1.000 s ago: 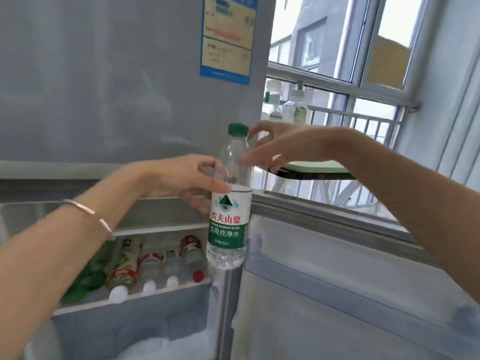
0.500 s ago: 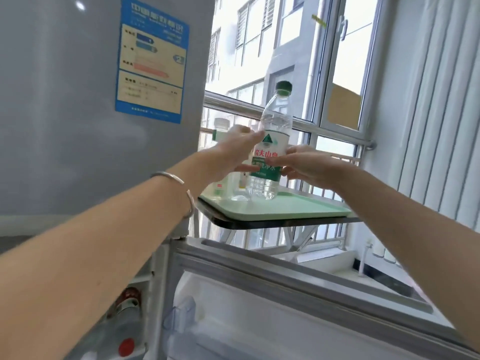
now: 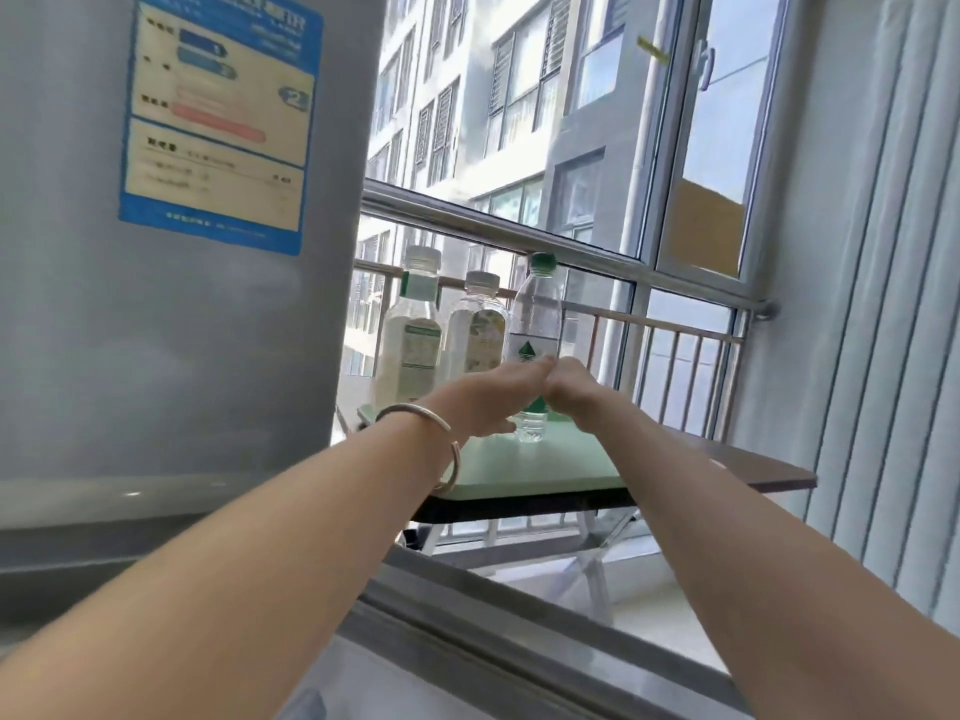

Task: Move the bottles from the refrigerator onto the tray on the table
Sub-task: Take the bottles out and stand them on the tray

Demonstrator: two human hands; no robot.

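Both your hands, left (image 3: 496,394) and right (image 3: 569,389), grip the third bottle (image 3: 535,324) standing on the tray (image 3: 540,467); two bottles (image 3: 410,340) stand at nine o'clock.

- I see clear, glossy plastic on the green-capped bottle (image 3: 536,324).
- The tray (image 3: 540,467) looks like smooth, matt pale-green plastic.
- My bracelet (image 3: 434,431) is shiny metal.
- The refrigerator door (image 3: 171,330) reads as grey with a soft sheen, and carries a glossy paper sticker (image 3: 218,116).
- The bench (image 3: 748,472) top is dark and smooth.
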